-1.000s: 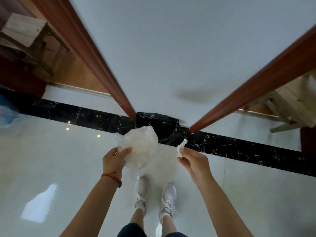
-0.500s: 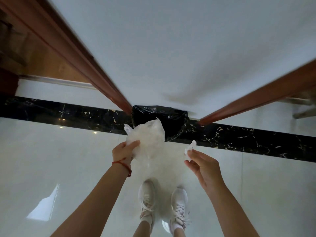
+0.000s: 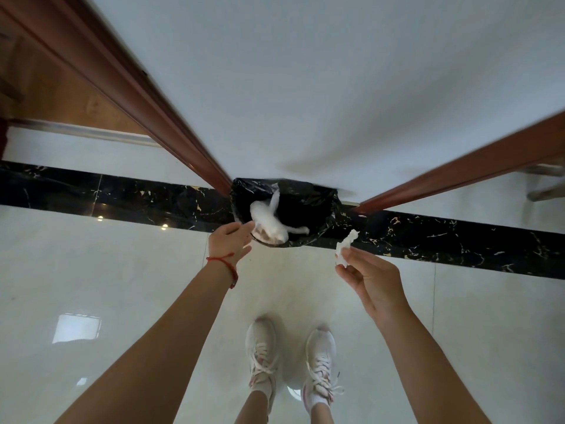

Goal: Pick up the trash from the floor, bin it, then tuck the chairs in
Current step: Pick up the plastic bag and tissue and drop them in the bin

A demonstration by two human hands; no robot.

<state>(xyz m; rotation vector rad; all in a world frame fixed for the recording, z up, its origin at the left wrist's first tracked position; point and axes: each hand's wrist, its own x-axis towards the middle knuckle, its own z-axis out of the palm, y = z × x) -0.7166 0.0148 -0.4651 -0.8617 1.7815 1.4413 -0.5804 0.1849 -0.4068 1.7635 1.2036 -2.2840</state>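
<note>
A bin lined with a black bag (image 3: 318, 206) stands on the floor against the white wall, straight ahead of my feet. A crumpled white plastic bag (image 3: 269, 220) lies inside it, blurred. My left hand (image 3: 229, 243), with a red string on the wrist, hovers at the bin's near left rim with fingers apart and nothing in them. My right hand (image 3: 371, 280) is to the right of the bin, pinching a small scrap of white tissue (image 3: 345, 247) between thumb and fingers.
Brown wooden door frames (image 3: 171, 123) run diagonally on both sides of the white wall (image 3: 305, 87). A black marble strip (image 3: 122, 194) crosses the glossy white floor. A wooden chair's legs (image 3: 547, 185) show at the right edge. My white sneakers (image 3: 290, 356) stand below.
My left hand has let go of the white plastic bag, which has dropped into the bin. The view has moved closer to the bin. My right hand still holds the tissue scrap.
</note>
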